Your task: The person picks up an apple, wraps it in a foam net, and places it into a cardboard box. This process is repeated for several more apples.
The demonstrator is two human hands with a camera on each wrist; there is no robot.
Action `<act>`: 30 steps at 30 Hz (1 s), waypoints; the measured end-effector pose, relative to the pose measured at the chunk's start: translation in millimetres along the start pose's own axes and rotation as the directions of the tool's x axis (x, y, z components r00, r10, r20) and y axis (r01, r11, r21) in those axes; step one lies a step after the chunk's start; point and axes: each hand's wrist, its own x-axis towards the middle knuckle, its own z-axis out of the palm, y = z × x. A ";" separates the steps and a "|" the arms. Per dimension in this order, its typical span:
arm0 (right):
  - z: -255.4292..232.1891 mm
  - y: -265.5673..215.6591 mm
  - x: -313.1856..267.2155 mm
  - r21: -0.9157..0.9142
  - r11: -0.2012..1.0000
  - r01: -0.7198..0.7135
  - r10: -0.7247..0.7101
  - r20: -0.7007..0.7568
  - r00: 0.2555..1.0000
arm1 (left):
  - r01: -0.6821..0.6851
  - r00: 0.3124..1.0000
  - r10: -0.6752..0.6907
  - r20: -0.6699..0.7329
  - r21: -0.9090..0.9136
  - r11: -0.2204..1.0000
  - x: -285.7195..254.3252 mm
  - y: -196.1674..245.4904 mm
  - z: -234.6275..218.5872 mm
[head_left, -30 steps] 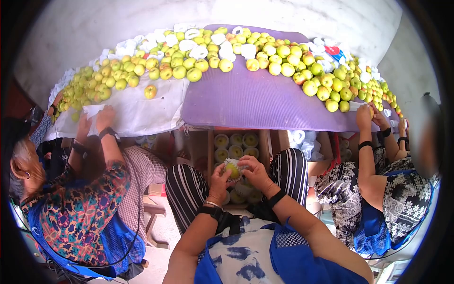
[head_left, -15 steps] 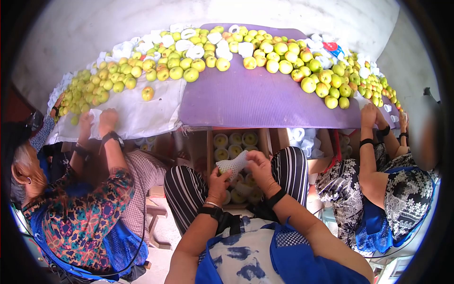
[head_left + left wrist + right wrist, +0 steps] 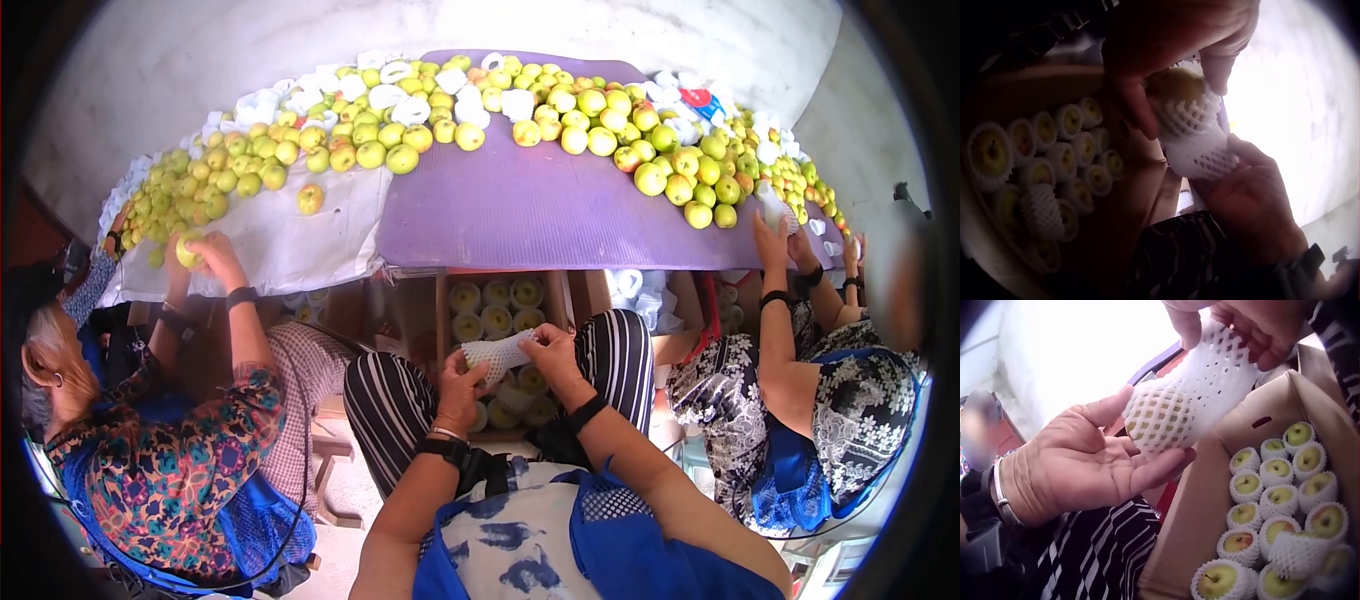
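Observation:
My left hand (image 3: 460, 392) holds a yellow-green apple (image 3: 1175, 86) in a white foam net sleeve (image 3: 497, 353), fingers and thumb on either side of it. The sleeve covers the apple and runs on toward the right as a loose tube. At that loose end my right hand (image 3: 553, 358) pinches the foam between thumb and fingers. In the right wrist view the apple shows through the stretched mesh near the left palm. Both hands are above an open cardboard box (image 3: 1180, 540) holding rows of apples in foam nets (image 3: 1280, 495).
A table with a purple mat (image 3: 500, 210) and a white cloth (image 3: 345, 222) bears a long heap of loose apples (image 3: 370, 154) and foam sleeves. On either side people sit working: one holds an apple (image 3: 187, 250), another a white sleeve (image 3: 775, 208). Another box (image 3: 655, 300) holds foam sleeves.
A second ago both hands were around the apple, its side bare. The sleeve has since been drawn over it, and my right hand has moved to the loose end.

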 end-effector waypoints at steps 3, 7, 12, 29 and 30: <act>4.2 -19.8 -7.8 0.288 0.956 0.051 -0.063 0.032 0.997 | 0.014 1.000 -0.014 0.005 -0.028 1.000 -2.7 3.1 0.3; -2.9 -30.6 -8.8 0.233 0.968 -0.094 0.069 0.114 0.991 | 0.109 0.986 -0.095 0.135 -0.103 0.989 0.2 5.3 -8.2; -3.4 -21.7 -9.4 0.285 0.959 -0.003 -0.075 0.260 0.963 | 0.162 0.975 -0.138 0.174 -0.133 0.978 0.0 4.7 -10.6; 9.3 -31.2 -16.5 -0.235 0.910 0.342 -0.333 0.076 0.940 | 0.065 0.985 -0.070 0.159 0.038 0.997 -1.2 -3.7 5.0; 9.4 -37.2 -19.2 -0.542 0.688 0.483 -0.514 0.106 0.851 | 0.065 0.985 -0.070 0.159 0.038 0.997 -1.5 -3.5 6.1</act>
